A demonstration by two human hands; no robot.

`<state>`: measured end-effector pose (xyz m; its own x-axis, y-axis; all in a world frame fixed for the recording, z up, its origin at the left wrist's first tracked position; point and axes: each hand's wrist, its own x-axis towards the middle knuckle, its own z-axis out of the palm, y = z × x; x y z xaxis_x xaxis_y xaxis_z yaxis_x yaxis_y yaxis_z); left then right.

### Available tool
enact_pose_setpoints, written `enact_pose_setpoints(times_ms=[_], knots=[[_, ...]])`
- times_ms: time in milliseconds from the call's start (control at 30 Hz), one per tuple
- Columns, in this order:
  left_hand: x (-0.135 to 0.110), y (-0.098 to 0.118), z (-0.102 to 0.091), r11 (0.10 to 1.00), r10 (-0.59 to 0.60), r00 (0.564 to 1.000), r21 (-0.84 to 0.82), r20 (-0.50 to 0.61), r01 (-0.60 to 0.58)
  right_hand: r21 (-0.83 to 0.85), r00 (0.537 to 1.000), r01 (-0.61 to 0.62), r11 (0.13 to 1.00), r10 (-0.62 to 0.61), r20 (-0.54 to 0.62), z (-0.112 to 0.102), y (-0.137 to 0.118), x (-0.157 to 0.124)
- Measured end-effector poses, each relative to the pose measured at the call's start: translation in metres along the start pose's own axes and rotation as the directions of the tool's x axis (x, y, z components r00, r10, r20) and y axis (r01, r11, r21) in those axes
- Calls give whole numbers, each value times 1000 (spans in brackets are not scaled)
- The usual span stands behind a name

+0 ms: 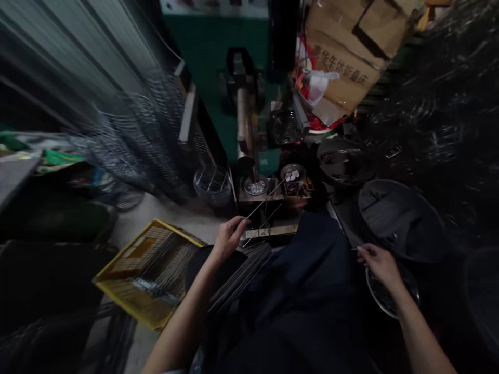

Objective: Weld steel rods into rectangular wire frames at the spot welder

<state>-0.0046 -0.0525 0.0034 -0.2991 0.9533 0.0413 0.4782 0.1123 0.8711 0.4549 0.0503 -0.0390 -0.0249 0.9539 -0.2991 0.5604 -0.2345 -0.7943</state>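
Observation:
My left hand (229, 238) is closed in a pinch on a thin metal wire rod (257, 206), which slants up to the right in front of the machine. A second thin rod (268, 221) crosses below it; whether my fingers hold that one too is unclear. My right hand (380, 265) hovers over the edge of a round bowl (373, 300), its fingertips pinched on a small thin thing too small to name. A bundle of long wire rods (244, 272) lies across my lap on dark cloth (312, 270).
Ahead stands a green machine (206, 67) with a metal arm (244, 114) above a dish of small shiny pieces (256, 187). A yellow crate (128, 306) with rods is at left. Wire racks (136, 130), a cardboard box (343, 67) and dark covered round containers (401, 218) crowd the sides.

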Motion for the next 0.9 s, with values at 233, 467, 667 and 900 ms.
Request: enact_pose_setpoints(times_ms=[233, 467, 667, 900], knots=[[-13, 5, -1, 993, 86, 993, 88, -81, -79, 218, 955, 239, 946, -269, 122, 100, -114, 21], [-25, 15, 10, 995, 53, 975, 98, -214, -33, 586, 935, 103, 804, -279, 218, 249, -193, 16], [-30, 8, 14, 998, 7, 960, 63, -279, 11, 725, 917, 60, 686, -325, 231, 264, -219, 2], [-32, 3, 12, 1000, 20, 952, 17, -306, -15, 722, 907, 62, 689, -341, 247, 265, -224, 3]])
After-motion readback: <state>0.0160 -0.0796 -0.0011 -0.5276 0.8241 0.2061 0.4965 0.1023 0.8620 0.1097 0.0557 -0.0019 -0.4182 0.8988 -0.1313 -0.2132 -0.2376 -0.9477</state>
